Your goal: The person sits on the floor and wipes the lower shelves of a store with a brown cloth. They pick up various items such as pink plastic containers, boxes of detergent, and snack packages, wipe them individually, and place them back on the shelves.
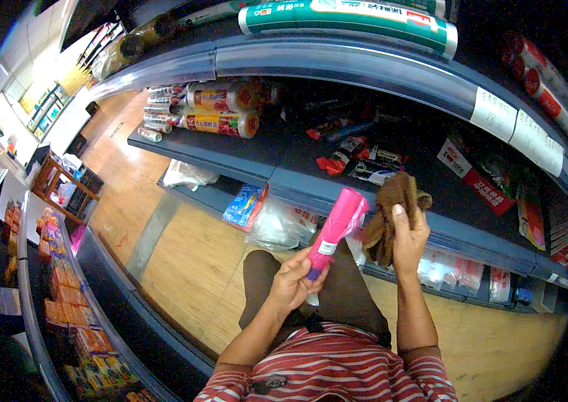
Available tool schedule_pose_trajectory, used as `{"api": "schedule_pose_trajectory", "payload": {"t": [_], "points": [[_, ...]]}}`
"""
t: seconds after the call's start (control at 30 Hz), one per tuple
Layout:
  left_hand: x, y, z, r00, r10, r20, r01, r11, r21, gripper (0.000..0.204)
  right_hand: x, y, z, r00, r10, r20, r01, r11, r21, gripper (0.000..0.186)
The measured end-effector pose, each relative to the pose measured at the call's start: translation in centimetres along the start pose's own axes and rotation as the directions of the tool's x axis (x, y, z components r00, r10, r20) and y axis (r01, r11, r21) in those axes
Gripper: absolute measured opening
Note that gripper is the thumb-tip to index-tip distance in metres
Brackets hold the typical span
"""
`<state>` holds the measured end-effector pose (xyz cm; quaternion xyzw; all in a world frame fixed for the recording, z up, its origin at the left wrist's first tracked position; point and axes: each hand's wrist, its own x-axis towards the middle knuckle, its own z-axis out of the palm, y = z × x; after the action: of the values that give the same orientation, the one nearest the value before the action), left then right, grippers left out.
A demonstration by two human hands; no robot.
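My left hand is closed around the lower end of a bright pink roll in clear wrap, which has a small white label and a dark purple end. The roll tilts up and to the right, in front of the shelf edge. To its right, my right hand grips a crumpled brown cloth with thumb and fingers. The cloth hangs just beside the roll's upper end. Behind both hands, small red and black packets lie on the dark shelf.
Printed bag rolls are stacked at the shelf's left. A long green roll lies on the shelf above. Clear plastic bags and a blue packet rest on the lower shelf. Another stocked shelf runs along the left; a wooden chair stands beyond.
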<state>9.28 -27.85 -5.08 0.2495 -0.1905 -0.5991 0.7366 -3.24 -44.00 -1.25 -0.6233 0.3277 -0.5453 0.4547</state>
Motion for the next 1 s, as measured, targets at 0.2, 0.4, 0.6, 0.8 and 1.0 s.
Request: {"api": "schedule_pose_trajectory", "payload": {"t": [0.2,0.4,0.6,0.8,1.0], "points": [[1.0,0.2,1.3,0.967,0.222,-0.126,-0.196,0.962,0.189,0.044,-2.6,-0.7,0.6,0.942,0.273,0.193,-0.332,0.836,0.437,0.027],[1.4,-0.3,2.5,0.818,0.561,0.123,-0.272,0.189,0.944,0.042,-5.9,-1.5,3.8,0.868,0.324,0.376,-0.489,0.689,0.535,0.037],[0.9,0.1,2.2,0.813,0.519,0.263,-0.356,0.087,0.931,0.038,-5.3,-1.3,3.7,0.795,0.382,0.471,-0.606,0.543,0.582,0.041],[1.1,-0.4,2.1,0.902,0.432,0.010,-0.283,0.573,0.770,0.046,-5.4,-0.9,3.6,0.818,0.365,0.444,-0.575,0.540,0.614,0.039],[0.9,-0.1,1.6,0.972,0.210,-0.102,-0.116,0.813,0.570,0.054,-5.8,-1.0,3.6,0.848,0.344,0.403,-0.523,0.657,0.542,0.041]]}}
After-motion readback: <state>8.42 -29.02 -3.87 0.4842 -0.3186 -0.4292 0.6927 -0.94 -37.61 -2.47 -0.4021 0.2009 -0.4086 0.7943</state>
